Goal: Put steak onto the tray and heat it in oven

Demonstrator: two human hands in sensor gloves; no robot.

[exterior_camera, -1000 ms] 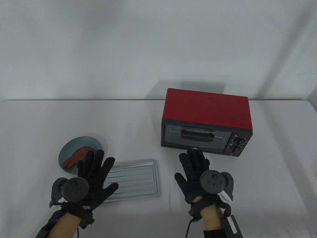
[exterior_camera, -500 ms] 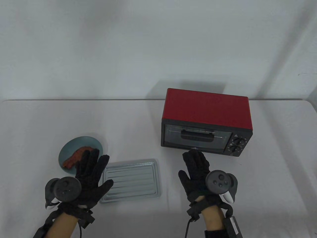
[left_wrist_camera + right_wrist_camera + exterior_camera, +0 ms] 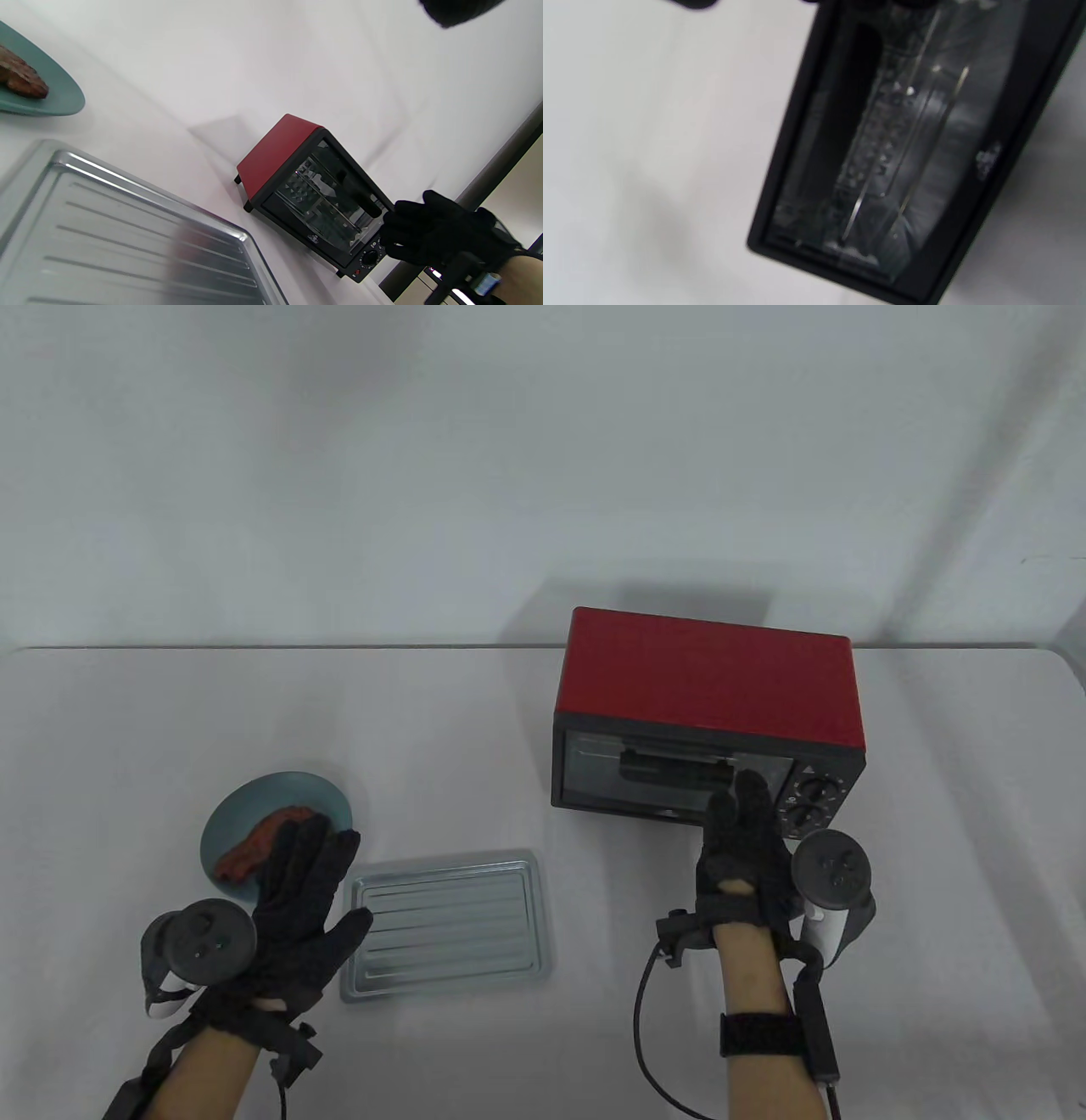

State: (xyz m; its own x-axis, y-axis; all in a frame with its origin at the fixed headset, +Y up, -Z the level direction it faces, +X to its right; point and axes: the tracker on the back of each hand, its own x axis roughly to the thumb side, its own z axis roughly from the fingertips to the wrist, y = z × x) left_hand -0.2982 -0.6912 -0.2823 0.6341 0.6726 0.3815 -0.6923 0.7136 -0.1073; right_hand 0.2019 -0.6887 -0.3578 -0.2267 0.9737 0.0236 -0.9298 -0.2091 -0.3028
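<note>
A reddish-brown steak (image 3: pixel 253 845) lies on a teal plate (image 3: pixel 263 796) at the front left. My left hand (image 3: pixel 316 838) hovers flat over the plate's near right edge, fingers straight, holding nothing. The silver baking tray (image 3: pixel 450 912) lies to the right of that hand. The red oven (image 3: pixel 708 670) stands at the right with its glass door closed. My right hand (image 3: pixel 747 797), turned on edge, reaches with straight fingers to the right end of the door handle (image 3: pixel 666 768). The left wrist view shows the steak (image 3: pixel 21 78), tray (image 3: pixel 106 237) and oven (image 3: pixel 280 152). The oven door (image 3: pixel 891 148) is blurred.
Two black knobs (image 3: pixel 819 802) sit on the oven's right panel, beside my right hand. The white table (image 3: pixel 475 729) stretches between plate, tray and oven. A wall rises behind the table's far edge.
My right hand has moved forward and right from the table in front of the oven up to the door handle, turning on edge. My left hand drifted slightly left and back.
</note>
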